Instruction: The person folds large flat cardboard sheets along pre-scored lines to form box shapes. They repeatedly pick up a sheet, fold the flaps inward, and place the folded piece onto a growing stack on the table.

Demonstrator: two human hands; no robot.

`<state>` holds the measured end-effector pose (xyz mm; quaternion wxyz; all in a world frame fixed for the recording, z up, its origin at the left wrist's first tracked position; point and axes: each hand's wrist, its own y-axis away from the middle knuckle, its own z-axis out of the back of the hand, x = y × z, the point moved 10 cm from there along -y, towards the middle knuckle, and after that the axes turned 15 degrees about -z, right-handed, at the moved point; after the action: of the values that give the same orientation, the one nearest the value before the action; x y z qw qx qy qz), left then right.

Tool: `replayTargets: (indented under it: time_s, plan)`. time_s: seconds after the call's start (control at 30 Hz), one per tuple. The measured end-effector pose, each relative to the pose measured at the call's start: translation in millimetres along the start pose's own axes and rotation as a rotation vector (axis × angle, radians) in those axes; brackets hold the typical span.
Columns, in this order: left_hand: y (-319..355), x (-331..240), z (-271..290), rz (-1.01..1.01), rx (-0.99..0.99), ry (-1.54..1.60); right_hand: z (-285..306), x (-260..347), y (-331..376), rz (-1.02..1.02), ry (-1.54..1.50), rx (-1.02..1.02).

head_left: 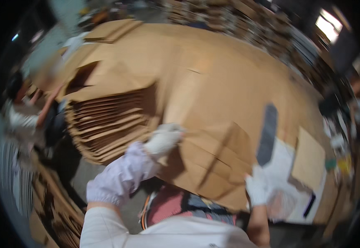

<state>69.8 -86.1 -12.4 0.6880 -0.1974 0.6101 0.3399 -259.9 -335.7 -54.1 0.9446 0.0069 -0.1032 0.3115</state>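
My left hand [164, 140], in a white knitted glove and a pale lilac sleeve cover, is over the near edge of the table. Its fingers look curled together; blur hides whatever may be in them. It is beside a fanned stack of brown kraft paper bags [109, 120], whose open, layered ends face left. Right of it lies a folded brown paper bag [219, 157] with crease lines and a raised flap. My right hand [256, 188], also gloved, has its fingers extended by the bag's right edge, and no held thing is visible.
A grey flat strip [267, 134] lies right of the bag. Near it are a white sheet [281, 161], a tan card [308, 159] and a dark narrow bar [309, 206]. Another person [25, 111] works at the left. Stacked brown cardboard [229, 25] stands behind the table.
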Motion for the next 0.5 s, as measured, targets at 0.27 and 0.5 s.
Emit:
replayTargets:
  time_s: [0.27, 0.5]
  plan:
    - [-52.5, -353.2, 132.4, -0.875, -0.183, -1.324, 42.7, 178.1, -106.6, -0.031, -1.068, 0.209]
    - [-29.3, -301.5, 466.5, -0.355, -0.781, -1.483, 121.2, 483.8, -143.9, 0.393, -0.844, 0.364]
